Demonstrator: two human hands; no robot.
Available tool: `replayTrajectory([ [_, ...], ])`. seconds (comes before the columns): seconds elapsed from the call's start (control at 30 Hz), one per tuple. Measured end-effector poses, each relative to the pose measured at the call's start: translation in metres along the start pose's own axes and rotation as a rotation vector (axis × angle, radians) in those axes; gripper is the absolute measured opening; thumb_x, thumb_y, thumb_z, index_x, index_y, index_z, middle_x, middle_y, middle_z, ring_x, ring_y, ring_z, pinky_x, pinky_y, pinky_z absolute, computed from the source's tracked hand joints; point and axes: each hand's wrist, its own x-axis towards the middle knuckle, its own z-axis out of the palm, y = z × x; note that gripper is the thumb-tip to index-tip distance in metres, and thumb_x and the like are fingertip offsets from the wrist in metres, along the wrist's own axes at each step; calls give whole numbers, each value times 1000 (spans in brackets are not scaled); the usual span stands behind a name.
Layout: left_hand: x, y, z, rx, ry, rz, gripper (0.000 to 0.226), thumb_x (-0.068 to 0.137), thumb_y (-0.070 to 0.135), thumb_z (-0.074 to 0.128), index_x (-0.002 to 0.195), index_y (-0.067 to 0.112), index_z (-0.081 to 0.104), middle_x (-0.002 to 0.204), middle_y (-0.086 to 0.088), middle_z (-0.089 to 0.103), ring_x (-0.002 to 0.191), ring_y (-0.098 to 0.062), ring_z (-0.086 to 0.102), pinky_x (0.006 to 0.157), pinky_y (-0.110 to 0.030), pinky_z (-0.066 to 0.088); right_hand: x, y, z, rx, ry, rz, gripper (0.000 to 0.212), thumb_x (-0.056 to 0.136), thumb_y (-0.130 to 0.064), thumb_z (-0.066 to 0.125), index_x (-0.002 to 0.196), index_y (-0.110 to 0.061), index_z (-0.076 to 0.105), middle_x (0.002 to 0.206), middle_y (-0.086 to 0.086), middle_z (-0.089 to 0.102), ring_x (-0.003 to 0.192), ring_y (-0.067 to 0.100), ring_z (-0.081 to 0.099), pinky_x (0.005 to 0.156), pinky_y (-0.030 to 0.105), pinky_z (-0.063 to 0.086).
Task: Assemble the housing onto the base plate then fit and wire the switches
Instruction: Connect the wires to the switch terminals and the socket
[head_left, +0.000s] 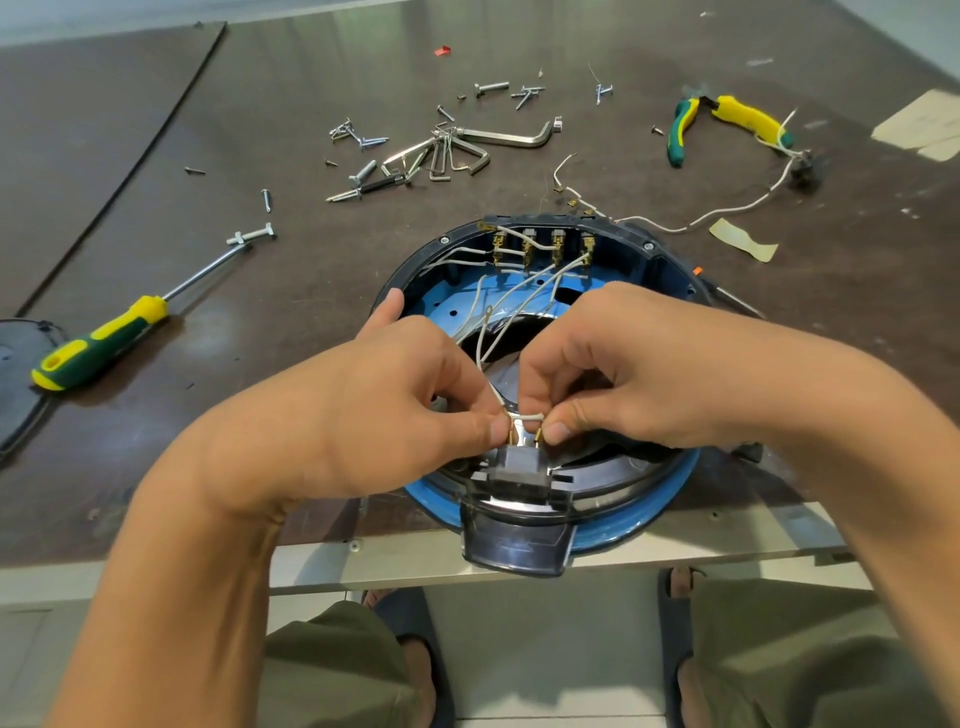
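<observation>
A round black housing sits on a blue base plate at the table's near edge. A row of several switches with brass terminals and white wires lines its far wall. A black switch block stands at the near rim above a black handle tab. My left hand pinches the left brass connector on that block. My right hand pinches the right connector. A short white wire bridges the two connectors.
A yellow-green screwdriver lies at the left. Loose screws and hex keys are scattered behind the housing. Yellow-green pliers and a loose white wire lie at the far right. A black cover pokes in at the left edge.
</observation>
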Motion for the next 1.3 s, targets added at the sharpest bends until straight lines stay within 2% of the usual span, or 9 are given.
replayTrajectory([
  [0.17, 0, 0, 0, -30, -9, -17, 21, 93, 33, 63, 76, 35, 75, 60, 8, 65, 62, -2, 59, 120, -37, -19, -2, -1, -5, 146, -89, 65, 10, 90, -8, 71, 86, -17, 74, 75, -8, 75, 69, 5, 70, 67, 17, 54],
  [0.37, -3, 4, -1, -64, -24, -33, 21, 91, 22, 60, 81, 30, 76, 36, 21, 44, 48, 11, 51, 121, -42, -16, 1, -3, -8, 270, -116, 140, 12, 91, -14, 69, 81, -13, 75, 69, 0, 73, 59, 4, 61, 54, 16, 47],
  [0.57, -5, 3, -3, -82, -37, -23, 18, 92, 21, 60, 87, 27, 77, 32, 23, 41, 48, 17, 50, 121, -43, -16, 4, -4, -7, 298, -93, 172, 3, 85, -16, 76, 84, -14, 78, 69, 6, 73, 61, 11, 60, 60, 26, 51],
  [0.7, -5, 0, -2, -84, -25, 4, 18, 92, 17, 61, 87, 23, 77, 35, 31, 42, 50, 22, 48, 120, -48, -15, 4, -4, -7, 345, -85, 189, 22, 81, -7, 78, 102, -10, 71, 76, 12, 75, 65, 20, 65, 68, 34, 57],
  [0.8, -4, -3, 0, -82, -29, 30, 16, 93, 16, 63, 87, 22, 77, 37, 33, 44, 52, 24, 48, 120, -49, -14, 4, -4, -8, 380, -90, 185, 26, 81, -2, 77, 104, -7, 69, 78, 15, 74, 65, 22, 67, 69, 33, 57],
  [0.87, -3, -5, 1, -87, -39, 50, 14, 91, 29, 65, 85, 26, 78, 47, 33, 54, 62, 22, 54, 120, -45, -16, 3, -4, -8, 402, -92, 180, 25, 81, 1, 77, 103, -7, 68, 79, 17, 74, 66, 23, 68, 70, 33, 58],
  [0.97, -1, -5, 1, -73, -10, 52, 26, 79, 46, 53, 80, 34, 76, 73, 17, 72, 80, 5, 64, 119, -33, -19, 2, -4, -8, 420, -93, 175, 24, 82, 4, 75, 103, -5, 68, 78, 18, 74, 67, 25, 69, 70, 33, 58],
  [1.17, 0, -9, 0, -72, 17, 91, 33, 79, 60, 50, 85, 38, 75, 85, -5, 73, 87, -11, 67, 107, -10, -25, 5, -4, -5, 481, -66, 190, 17, 88, 6, 67, 104, 1, 66, 70, 15, 72, 59, 21, 67, 61, 29, 58],
  [1.3, -4, -8, -1, -124, -40, 157, 45, 66, 82, 49, 97, 54, 67, 91, 14, 73, 100, 3, 64, 109, -19, -27, 4, -5, -4, 449, -65, 178, 21, 86, 6, 70, 104, -4, 65, 69, 15, 72, 58, 22, 67, 62, 30, 59],
])
